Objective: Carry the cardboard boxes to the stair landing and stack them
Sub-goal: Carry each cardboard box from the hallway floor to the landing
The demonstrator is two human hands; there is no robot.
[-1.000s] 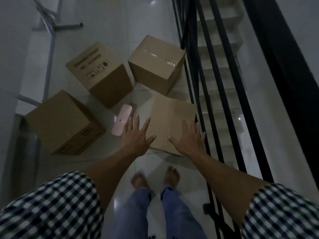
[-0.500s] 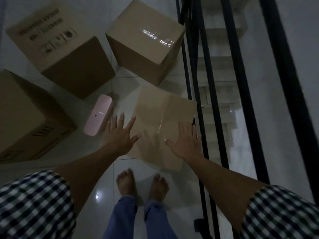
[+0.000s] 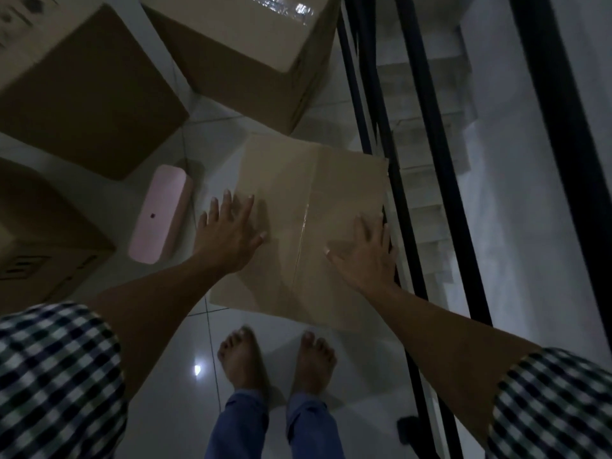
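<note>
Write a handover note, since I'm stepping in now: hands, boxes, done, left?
Left hand: open, spread at the near box left edge. Right hand: open at its right edge, by the railing. Neither grips yet.
Three other boxes sit on the floor: far, far-left, left. Pink case lies beside the near box.
Done: nothing stacked.
Left: lift, stack all.

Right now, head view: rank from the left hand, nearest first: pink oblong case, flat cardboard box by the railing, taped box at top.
1. Flat cardboard box, under the left hand.
2. Pink oblong case, just left.
3. Taped cardboard box, ahead, farthest.
</note>
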